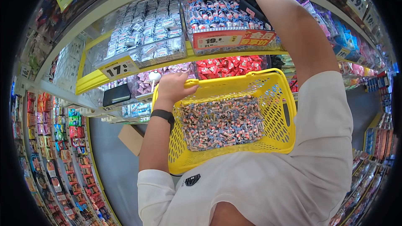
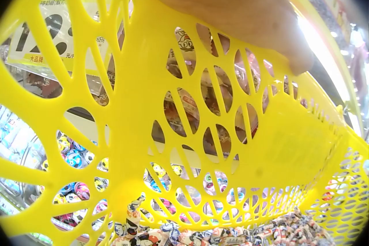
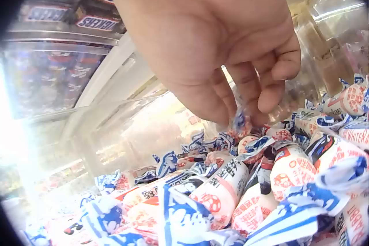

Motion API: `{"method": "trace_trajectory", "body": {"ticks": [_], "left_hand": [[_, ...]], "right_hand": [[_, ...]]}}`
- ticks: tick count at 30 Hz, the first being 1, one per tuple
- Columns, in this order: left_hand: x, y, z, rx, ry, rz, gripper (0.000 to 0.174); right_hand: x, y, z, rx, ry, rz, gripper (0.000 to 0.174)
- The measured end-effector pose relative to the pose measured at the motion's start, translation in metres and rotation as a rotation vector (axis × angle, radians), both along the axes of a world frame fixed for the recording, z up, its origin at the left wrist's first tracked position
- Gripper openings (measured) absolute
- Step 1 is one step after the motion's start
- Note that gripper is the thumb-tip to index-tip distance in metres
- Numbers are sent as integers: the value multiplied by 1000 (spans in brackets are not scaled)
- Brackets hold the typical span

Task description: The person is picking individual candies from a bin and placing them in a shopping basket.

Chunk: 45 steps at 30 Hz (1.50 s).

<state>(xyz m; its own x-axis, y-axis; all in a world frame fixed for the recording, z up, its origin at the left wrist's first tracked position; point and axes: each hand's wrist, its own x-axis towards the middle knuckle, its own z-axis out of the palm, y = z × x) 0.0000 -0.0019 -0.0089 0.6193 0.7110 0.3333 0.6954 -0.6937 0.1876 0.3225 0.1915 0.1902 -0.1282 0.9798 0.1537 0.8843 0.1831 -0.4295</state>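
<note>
My left hand (image 1: 173, 88) grips the rim of a yellow plastic shopping basket (image 1: 274, 140) held against my body. Inside the basket lies a broad heap of wrapped candies (image 1: 222, 121). My right arm reaches up into a clear bin of white, blue and red twist-wrapped candies (image 1: 209, 10). In the right wrist view my right hand (image 3: 213, 44) hangs palm toward the camera, its fingers bent down into the pile. Between the thumb and fingertips shows the wrapper of a candy (image 3: 239, 122). The upper shelf edge covers part of that hand in the head view.
Beside this bin stands another of white square-wrapped sweets (image 1: 146, 27), with a price tag (image 1: 119, 68) below. Red-wrapped candies (image 1: 228, 66) fill a lower bin. A dark phone-like object (image 1: 117, 95) rests at the lower shelf's left. Snack racks (image 1: 63, 159) line the left side.
</note>
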Motion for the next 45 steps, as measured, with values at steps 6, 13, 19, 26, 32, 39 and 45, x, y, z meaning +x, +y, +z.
{"method": "trace_trajectory", "body": {"ticks": [6, 13, 19, 26, 32, 39, 45], "left_hand": [[-1, 1, -3, 58, 6, -8, 46], [-1, 1, -4, 50, 5, -3, 46], [-1, 1, -2, 47, 11, -1, 47], [-1, 0, -2, 45, 37, 6, 47], [-1, 0, -2, 30, 47, 8, 47], [1, -3, 4, -13, 11, 3, 45], [0, -1, 0, 23, 33, 10, 45]], "right_hand": [[-2, 1, 0, 4, -16, -3, 11], [4, -10, 8, -8, -18, 19, 11], [15, -38, 21, -58, 11, 48, 11], [27, -86, 27, -134, 37, 78, 11], [17, -163, 25, 76, 137, 159, 15], [-19, -261, 7, 333, 288, 124, 14], [-36, -302, -68, 148, 352, 298, 9]]}}
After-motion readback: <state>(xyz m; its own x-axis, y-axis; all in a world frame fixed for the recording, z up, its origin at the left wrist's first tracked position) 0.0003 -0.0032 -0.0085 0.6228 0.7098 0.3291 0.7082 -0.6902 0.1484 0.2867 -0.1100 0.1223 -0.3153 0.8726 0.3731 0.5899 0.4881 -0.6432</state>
